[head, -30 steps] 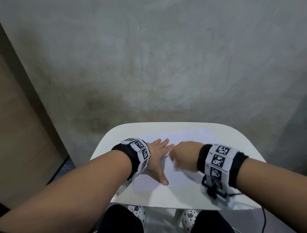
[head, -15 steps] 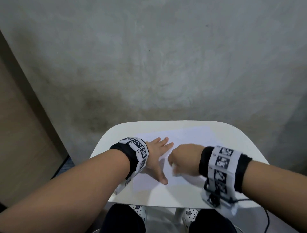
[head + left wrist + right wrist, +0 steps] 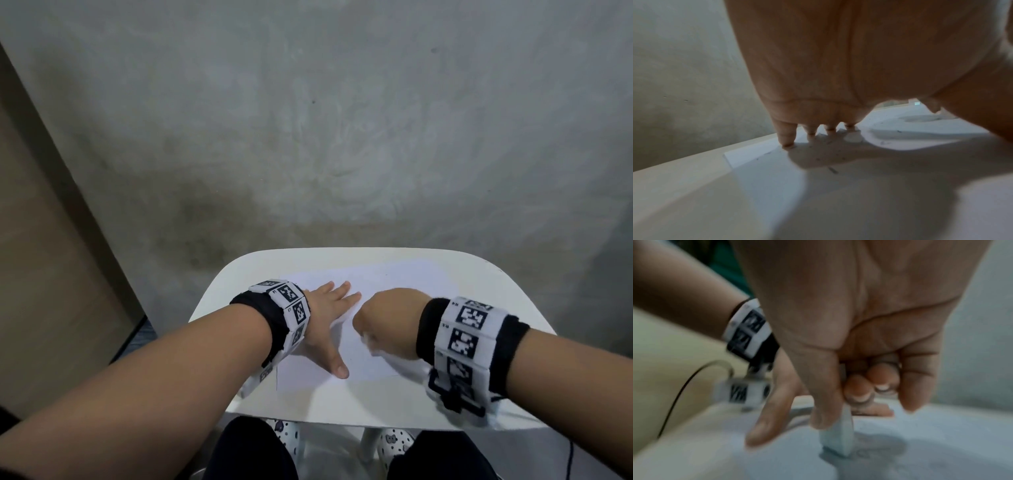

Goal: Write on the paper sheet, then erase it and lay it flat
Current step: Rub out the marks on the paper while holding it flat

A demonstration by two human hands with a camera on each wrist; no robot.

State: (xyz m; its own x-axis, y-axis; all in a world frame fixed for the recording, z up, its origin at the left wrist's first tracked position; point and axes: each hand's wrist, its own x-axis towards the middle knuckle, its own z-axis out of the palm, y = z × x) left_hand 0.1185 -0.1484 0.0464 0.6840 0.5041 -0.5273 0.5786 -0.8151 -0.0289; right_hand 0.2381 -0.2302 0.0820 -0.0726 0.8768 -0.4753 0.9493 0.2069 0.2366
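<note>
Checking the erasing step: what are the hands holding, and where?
Right hand pinches a white eraser by its upper part. Left hand holds nothing, pressing flat on the paper sheet.

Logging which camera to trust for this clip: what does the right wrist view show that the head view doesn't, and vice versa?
Only the right wrist view shows the white eraser pinched in the right hand, its end on the paper sheet. Only the head view shows the whole white table and grey wall. Both show the left hand flat on the sheet.
</note>
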